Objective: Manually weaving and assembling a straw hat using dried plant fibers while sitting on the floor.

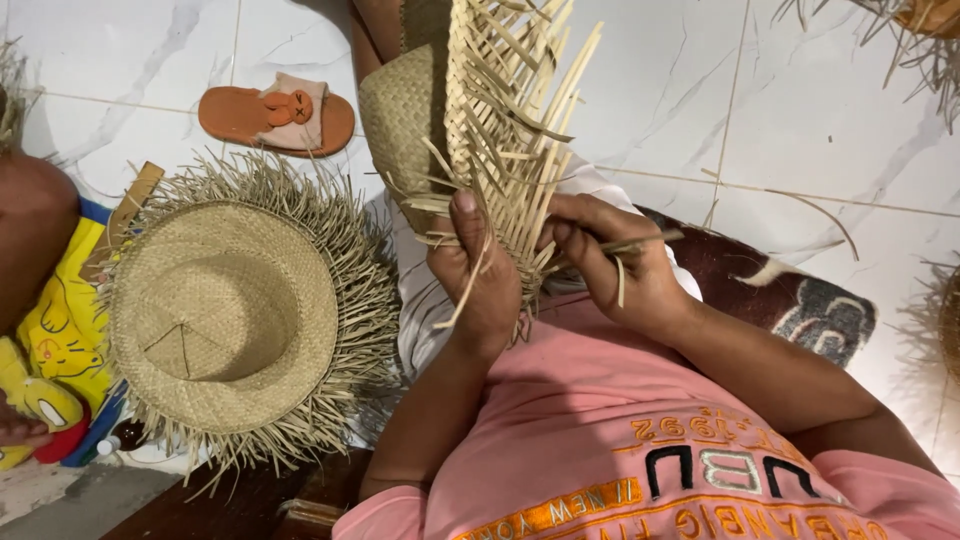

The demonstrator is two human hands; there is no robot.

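Both hands work close below me, my left hand (478,290) and right hand (610,262) each clamped on the half-woven tan straw hat (470,130), its crown woven, its brim strands loose.

left: finished straw hat (225,315) blocks floor; ahead: sandal (277,118); right: bare tiled floor (800,120) open
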